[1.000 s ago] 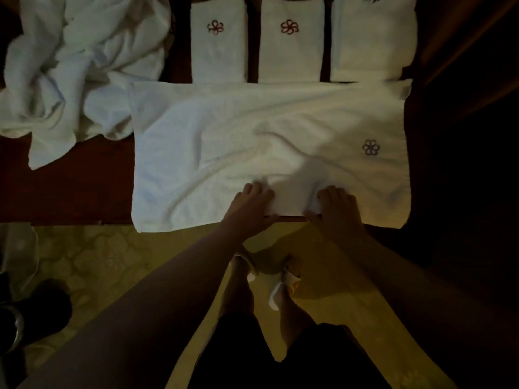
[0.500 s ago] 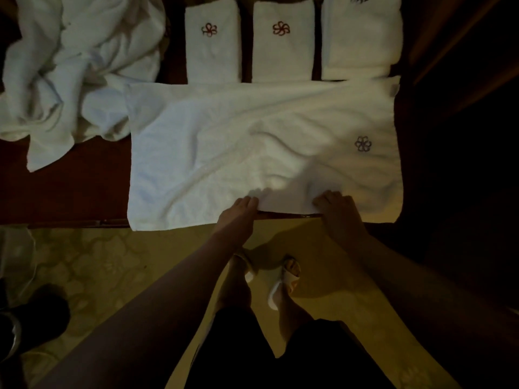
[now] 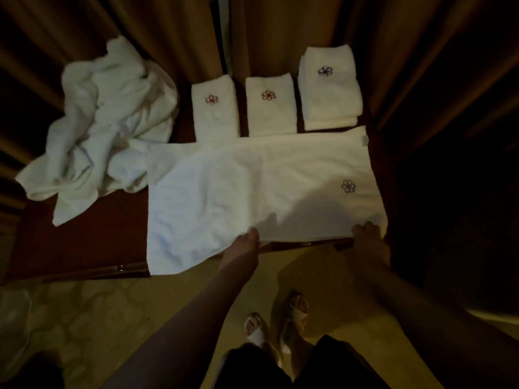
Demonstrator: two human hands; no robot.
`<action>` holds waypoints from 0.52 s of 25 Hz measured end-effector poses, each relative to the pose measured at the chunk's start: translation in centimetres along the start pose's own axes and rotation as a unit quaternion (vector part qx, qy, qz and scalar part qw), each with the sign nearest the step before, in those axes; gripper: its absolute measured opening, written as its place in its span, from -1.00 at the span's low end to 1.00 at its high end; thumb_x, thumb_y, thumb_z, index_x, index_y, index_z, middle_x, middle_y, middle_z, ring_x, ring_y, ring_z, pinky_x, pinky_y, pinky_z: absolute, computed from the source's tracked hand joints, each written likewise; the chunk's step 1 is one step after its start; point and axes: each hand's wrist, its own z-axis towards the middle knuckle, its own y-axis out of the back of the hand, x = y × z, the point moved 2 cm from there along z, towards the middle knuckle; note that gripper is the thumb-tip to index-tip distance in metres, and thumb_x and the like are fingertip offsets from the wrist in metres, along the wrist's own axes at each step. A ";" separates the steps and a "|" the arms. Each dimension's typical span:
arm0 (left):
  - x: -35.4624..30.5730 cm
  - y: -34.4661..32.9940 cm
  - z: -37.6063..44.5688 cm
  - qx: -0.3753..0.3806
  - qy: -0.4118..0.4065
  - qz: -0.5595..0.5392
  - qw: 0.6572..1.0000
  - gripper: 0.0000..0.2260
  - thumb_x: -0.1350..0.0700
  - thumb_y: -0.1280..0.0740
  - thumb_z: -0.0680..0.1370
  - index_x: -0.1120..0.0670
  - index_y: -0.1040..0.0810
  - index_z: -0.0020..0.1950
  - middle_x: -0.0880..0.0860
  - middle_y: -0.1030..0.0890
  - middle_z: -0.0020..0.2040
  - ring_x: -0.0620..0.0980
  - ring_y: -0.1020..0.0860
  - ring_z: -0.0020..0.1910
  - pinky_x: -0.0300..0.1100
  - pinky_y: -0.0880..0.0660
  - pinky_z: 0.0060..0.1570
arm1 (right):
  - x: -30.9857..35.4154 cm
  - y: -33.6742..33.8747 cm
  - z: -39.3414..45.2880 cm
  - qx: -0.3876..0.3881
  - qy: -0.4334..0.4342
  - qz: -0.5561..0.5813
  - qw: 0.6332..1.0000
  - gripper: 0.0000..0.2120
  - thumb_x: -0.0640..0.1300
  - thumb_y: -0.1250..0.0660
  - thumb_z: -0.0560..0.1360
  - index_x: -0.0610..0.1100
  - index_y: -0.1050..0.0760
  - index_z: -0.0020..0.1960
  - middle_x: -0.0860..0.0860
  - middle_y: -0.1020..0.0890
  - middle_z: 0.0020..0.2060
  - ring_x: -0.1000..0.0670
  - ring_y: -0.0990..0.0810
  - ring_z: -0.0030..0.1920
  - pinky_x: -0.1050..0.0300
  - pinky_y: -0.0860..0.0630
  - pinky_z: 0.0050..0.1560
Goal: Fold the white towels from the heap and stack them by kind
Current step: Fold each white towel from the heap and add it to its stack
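The near edge of the spread white terry towel with the purple flower motif [image 3: 252, 192] overhangs the dark red-brown wooden table [image 3: 84, 234], so a careless tug could drag it off. The left hand [image 3: 244, 245] pinches that hem at mid-length; the right hand [image 3: 369, 234] grips its near right corner, well apart. Behind the towel stand three folded stacks [image 3: 328, 91]; to its far left sits the crumpled white heap [image 3: 106, 122].
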 end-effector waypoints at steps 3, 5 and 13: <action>-0.1 1.9 0.2 -0.001 -0.001 -0.020 1.000 -0.76 0.33 -0.39 0.44 0.25 -0.50 0.10 0.19 -0.57 -0.23 0.19 -0.56 -0.29 -0.08 -0.42 -0.39 | 0.2 1.2 -0.4 0.005 -0.007 -0.025 1.000 -0.71 -0.25 -0.12 0.56 -0.17 -0.36 0.28 -0.14 -0.36 0.28 -0.15 -0.29 0.33 -0.01 -0.33 0.20; 0.0 3.2 1.0 0.022 0.036 -0.034 0.999 -0.83 0.16 -0.22 0.62 0.19 -0.44 0.17 0.17 -0.58 -0.04 0.17 -0.56 -0.05 -0.06 -0.42 -0.15 | 0.0 2.1 0.0 -0.020 -0.020 -0.052 0.998 -0.75 -0.24 -0.09 0.57 -0.14 -0.39 0.21 -0.10 -0.44 0.19 -0.13 -0.36 0.26 0.03 -0.28 0.25; 0.6 7.3 6.6 0.040 0.024 0.003 0.999 -0.71 -0.02 -0.13 0.65 0.13 -0.53 0.16 0.15 -0.58 0.12 0.15 -0.52 0.12 -0.06 -0.46 0.10 | -0.1 5.6 3.2 -0.067 -0.047 -0.039 0.996 -0.54 -0.28 0.16 0.46 -0.18 -0.48 0.08 -0.10 -0.55 0.04 -0.16 -0.50 0.10 -0.03 -0.44 0.12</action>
